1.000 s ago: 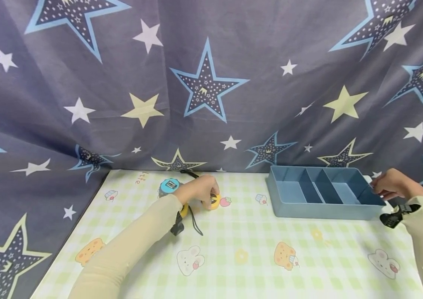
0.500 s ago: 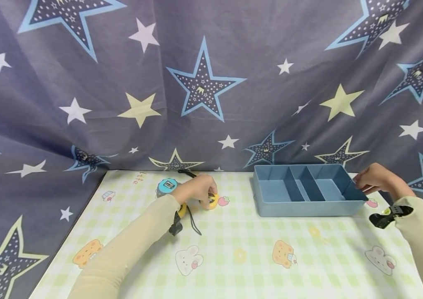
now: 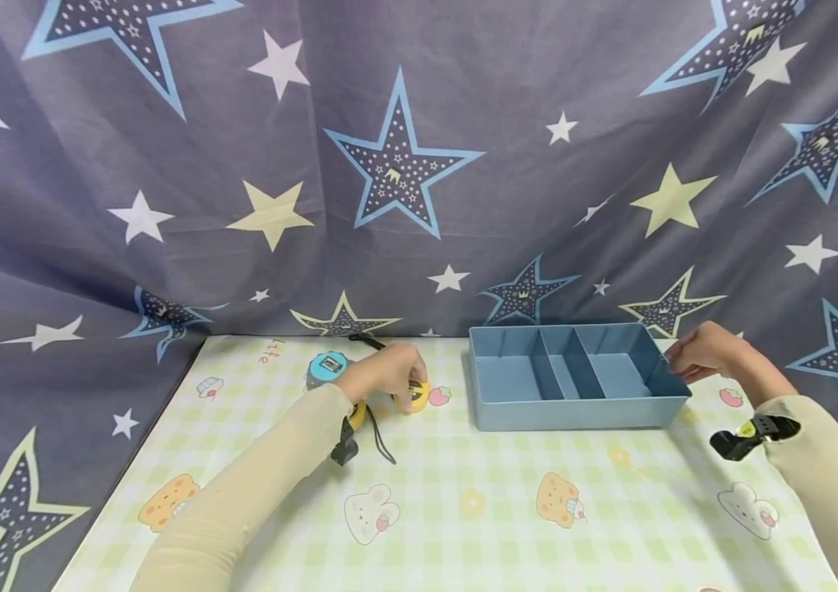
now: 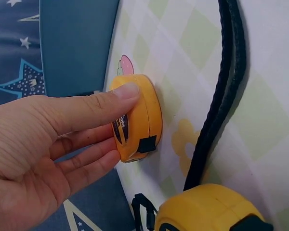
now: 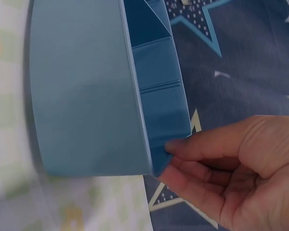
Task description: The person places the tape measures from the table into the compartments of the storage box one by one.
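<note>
Your left hand [image 3: 392, 372] pinches a yellow, rounded tape measure [image 4: 147, 115] with a dark label, thumb on the near side and fingers on the other. That tape measure sits left of the pale-blue, rectangular plastic box [image 3: 581, 416], apart from it, with a printed pink strawberry [image 3: 439, 396] between them.

Your right hand [image 3: 710, 349] grips the box's right end wall near its back corner, thumb and fingers closed on the rim. The box stands upright, its 2 dividers making 3 compartments, the middle 1 narrowest.

Farther left of the box than the held piece, you have a 2nd yellow tape measure [image 4: 207, 209], partly hidden by your left wrist in the head view, with a black braided cord [image 4: 226, 72] meeting it. Farthest left of the box lies a round turquoise-and-grey case [image 3: 327, 367].

Under the box spreads a green-and-white checked tablecloth [image 3: 478, 534]; behind the box hangs a dark grey-purple, star-printed fabric [image 3: 522, 99].
</note>
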Demonstrator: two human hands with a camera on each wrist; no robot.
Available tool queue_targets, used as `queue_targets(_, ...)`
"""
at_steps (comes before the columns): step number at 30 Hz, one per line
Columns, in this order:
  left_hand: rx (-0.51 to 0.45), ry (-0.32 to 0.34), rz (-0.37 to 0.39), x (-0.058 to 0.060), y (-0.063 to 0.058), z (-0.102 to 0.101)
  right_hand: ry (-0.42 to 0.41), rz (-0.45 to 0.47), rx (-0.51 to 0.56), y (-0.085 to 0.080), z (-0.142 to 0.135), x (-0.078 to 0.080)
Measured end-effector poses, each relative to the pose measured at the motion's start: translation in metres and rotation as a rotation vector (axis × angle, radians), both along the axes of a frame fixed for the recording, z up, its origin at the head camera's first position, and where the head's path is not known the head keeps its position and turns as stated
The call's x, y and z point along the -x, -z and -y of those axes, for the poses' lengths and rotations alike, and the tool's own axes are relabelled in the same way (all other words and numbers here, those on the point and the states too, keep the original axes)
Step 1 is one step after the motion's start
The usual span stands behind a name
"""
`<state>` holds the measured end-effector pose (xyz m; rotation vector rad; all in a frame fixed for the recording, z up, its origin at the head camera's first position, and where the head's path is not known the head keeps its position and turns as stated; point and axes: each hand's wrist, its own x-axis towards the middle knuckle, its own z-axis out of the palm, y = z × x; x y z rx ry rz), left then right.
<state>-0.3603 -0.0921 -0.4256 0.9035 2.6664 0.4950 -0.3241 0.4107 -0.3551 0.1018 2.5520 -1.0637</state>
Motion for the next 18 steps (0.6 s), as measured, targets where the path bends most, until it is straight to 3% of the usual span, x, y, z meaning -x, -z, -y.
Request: queue_targets(18,0.005,0.007,-0.010,0.002,0.000,-0.001,-0.029,-0.009,0.045,0.009,0.036,-0.006)
